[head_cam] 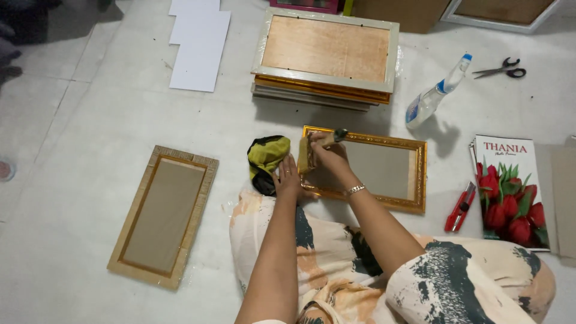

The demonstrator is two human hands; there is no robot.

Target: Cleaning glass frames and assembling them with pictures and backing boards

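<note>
Gold frame (384, 171) flat on the floor, straight ahead at 12 o'clock. Right hand (329, 155) closed around a brush (312, 150) at the frame's left end; left hand (288, 180) pressing down at 9 o'clock, fingers spread, perhaps touching the yellow-black cloth (266, 159). Risks: frame sliding under the strokes; spray bottle (435, 95) at 1 o'clock tipping if nudged.

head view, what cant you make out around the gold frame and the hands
- Gold frame: head view, its left end is hidden by both hands.
- Brush: mostly covered by the right hand; bristles blurred.
- Left hand: whether its fingers press the frame or only the cloth cannot be told.
- Frame at the top right: cut off by the picture's edge.
</note>
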